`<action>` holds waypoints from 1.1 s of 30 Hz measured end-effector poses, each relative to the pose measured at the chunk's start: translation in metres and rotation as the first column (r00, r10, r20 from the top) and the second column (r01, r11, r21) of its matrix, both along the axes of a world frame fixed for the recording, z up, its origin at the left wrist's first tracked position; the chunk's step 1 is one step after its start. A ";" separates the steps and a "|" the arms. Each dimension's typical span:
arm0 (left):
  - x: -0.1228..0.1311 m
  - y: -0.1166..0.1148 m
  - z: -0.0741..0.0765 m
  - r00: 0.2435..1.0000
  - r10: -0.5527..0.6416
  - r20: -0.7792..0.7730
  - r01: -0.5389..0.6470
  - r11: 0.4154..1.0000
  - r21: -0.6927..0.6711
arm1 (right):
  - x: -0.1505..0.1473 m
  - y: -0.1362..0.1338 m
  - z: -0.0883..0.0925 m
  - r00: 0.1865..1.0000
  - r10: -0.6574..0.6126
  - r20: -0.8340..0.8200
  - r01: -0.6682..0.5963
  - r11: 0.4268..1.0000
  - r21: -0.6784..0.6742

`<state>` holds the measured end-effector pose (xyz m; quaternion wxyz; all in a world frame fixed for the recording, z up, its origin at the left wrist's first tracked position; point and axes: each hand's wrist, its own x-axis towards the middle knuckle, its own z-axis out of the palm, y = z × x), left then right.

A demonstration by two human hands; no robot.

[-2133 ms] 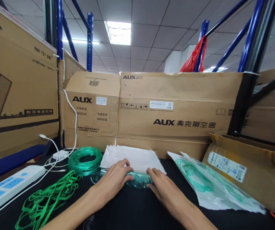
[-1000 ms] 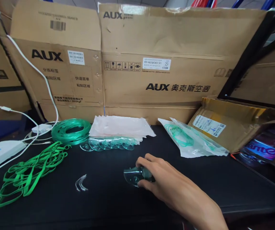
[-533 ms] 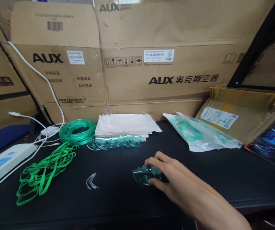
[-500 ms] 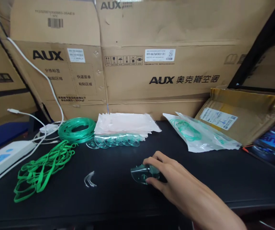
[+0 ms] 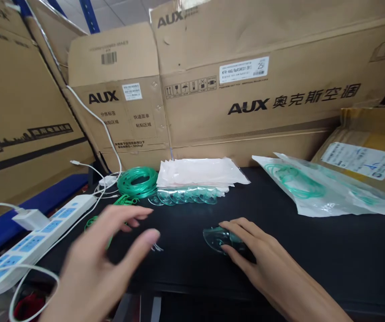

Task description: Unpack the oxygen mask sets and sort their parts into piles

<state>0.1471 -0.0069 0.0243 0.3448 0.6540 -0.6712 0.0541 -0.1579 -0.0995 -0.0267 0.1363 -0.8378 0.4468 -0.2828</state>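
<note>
My right hand (image 5: 262,250) grips a clear green plastic mask (image 5: 213,239) between thumb and fingers, low over the black table (image 5: 185,268). The palm and fingers hide part of the mask. Slightly blurred, my left hand (image 5: 105,255) is raised at the left with thumb and fingers apart, holding nothing. Just past its thumb tip lie a few thin metal strips (image 5: 158,247), partly covered by the hand. Green elastic straps (image 5: 125,200) show behind the left fingers, mostly hidden.
A coil of green tubing (image 5: 138,191) sits at the back beside stacked white pouches (image 5: 199,172) and a row of clear masks (image 5: 185,197). Bagged tubing (image 5: 289,188) lies right, near a cardboard box (image 5: 373,134). A power strip (image 5: 44,237) with white cables runs along the left.
My left hand has come into view from the lower left, open. My right hand keeps the mask in its grip. The view has turned left, so things appear further right.
</note>
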 end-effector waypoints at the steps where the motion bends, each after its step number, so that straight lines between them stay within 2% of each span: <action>1: -0.002 -0.008 -0.007 0.999 -0.039 0.013 0.039 0.999 0.038 | -0.001 0.000 -0.001 1.000 0.001 0.002 -0.001 1.000 -0.001; 3: -0.004 -0.018 -0.026 0.995 -0.094 0.027 0.090 0.987 0.137 | -0.001 -0.001 -0.002 1.000 0.000 0.007 0.000 1.000 -0.001; 5: -0.004 -0.022 -0.043 0.997 -0.078 0.022 0.071 0.976 0.206 | -0.001 0.000 -0.002 1.000 0.002 0.014 -0.002 1.000 0.003; 8: 0.000 -0.025 -0.054 0.998 -0.067 -0.004 0.066 0.969 0.236 | 0.001 0.001 -0.001 1.000 -0.001 0.025 0.000 1.000 0.008; 12: 0.006 -0.032 -0.047 0.991 -0.134 -0.016 0.134 0.959 0.249 | 0.003 0.003 0.000 1.000 -0.013 0.023 0.013 1.000 0.008; 18: 0.006 -0.039 -0.035 0.984 -0.174 0.023 0.158 0.935 0.319 | 0.004 0.007 0.001 0.999 -0.045 0.010 0.045 0.999 0.017; 27: -0.001 -0.066 -0.017 0.976 -0.215 -0.029 0.207 0.884 0.420 | 0.004 0.009 -0.002 0.999 -0.049 0.002 0.049 0.999 0.014; 33: -0.005 -0.066 -0.006 0.976 -0.219 -0.002 0.199 0.882 0.428 | 0.004 0.007 -0.005 0.998 -0.054 0.019 0.055 0.998 -0.029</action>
